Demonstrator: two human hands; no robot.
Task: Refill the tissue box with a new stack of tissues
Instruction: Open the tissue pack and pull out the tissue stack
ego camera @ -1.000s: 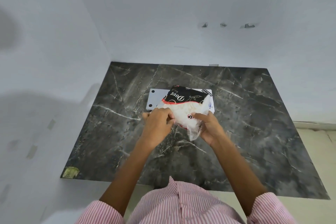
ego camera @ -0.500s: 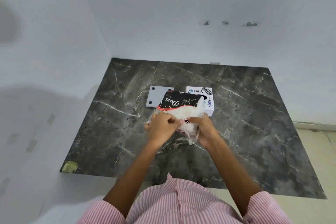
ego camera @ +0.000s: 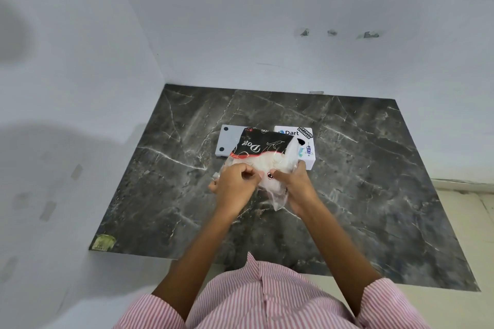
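Observation:
A plastic tissue pack (ego camera: 263, 151), black and printed at its far end and clear over white tissues at its near end, is held just above the dark marble table (ego camera: 374, 195). My left hand (ego camera: 236, 181) grips the pack's near left edge. The near right end, where loose clear plastic hangs down, is pinched by my right hand (ego camera: 294, 184). Behind the pack lies a white tissue box (ego camera: 307, 148) with stickers, partly hidden. To the box's left a flat white panel (ego camera: 227, 141) with two dark dots lies on the table.
White walls close off the table at the left and the back. A yellowish sticker (ego camera: 103, 242) marks the table's near left corner. A pale floor (ego camera: 467, 222) shows beyond the right edge.
Both hands have drawn the tissue pack nearer to me and slightly left, so the white box's stickered top now shows behind it. The grip on the near end has tightened.

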